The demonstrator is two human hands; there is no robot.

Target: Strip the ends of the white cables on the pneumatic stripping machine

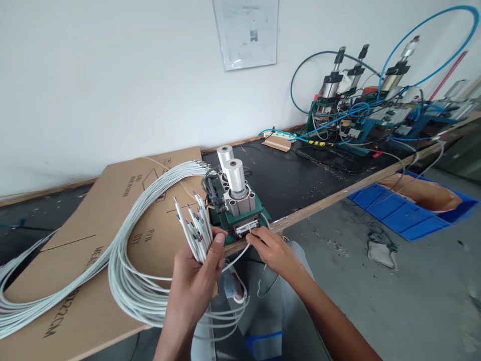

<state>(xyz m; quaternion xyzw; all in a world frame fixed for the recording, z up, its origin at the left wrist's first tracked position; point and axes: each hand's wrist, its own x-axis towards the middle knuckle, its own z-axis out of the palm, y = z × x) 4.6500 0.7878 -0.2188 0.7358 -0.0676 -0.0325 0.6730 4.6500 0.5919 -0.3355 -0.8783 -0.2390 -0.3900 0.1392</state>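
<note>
"Cables (187, 230): where are they?"

"A bunch is gripped in the left hand (199, 278), coloured cores showing at the tips; more loop across the cardboard (88, 210)."

"And the right hand (273, 251)?"

"Its fingers pinch a single cable (240, 256) at the front of the press (240, 203), near the left hand."

"Farther out?"

"The black table (285, 178), then machines (330, 90) with blue hoses (464, 8), and a blue bin (408, 229) on the floor (421, 311)."
</note>
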